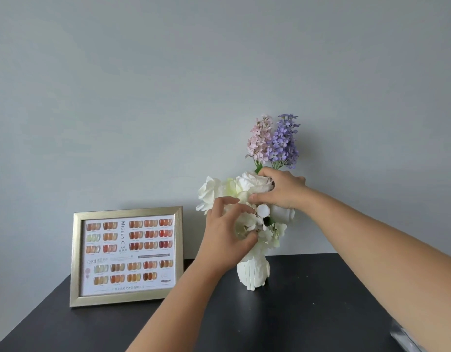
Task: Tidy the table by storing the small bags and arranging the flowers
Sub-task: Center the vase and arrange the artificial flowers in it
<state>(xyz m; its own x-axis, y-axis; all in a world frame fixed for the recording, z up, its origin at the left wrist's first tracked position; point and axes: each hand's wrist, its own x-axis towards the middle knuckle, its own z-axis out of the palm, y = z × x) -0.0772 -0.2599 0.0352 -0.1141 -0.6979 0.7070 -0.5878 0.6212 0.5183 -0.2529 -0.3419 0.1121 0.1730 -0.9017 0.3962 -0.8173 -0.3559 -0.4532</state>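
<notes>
Two bare hands reach into one bouquet in the head view. A white ribbed ceramic vase (253, 274) stands upright on the dark matte table top (308, 313), near the grey wall (143, 85), and it holds the whole bunch: large white fabric blooms (211, 190) massed low over its mouth, with a pale pink flower spike (260, 138) and a violet flower spike (282, 139) rising side by side above them. The left hand (225, 233) is curled on the lower white petals, thumb and fingers pinched around a small cluster just above the vase's neck. The right hand (280, 190) sits higher, fingers closed over a white rose head at the foot of the two tall spikes. To the left of the vase, well apart from it, a brushed gold picture frame (126, 255) stands on the table and shows a chart of nail colour swatches. At the lower right edge a shiny silvery bag corner (404, 337) lies on the table; what it contains cannot be told.
</notes>
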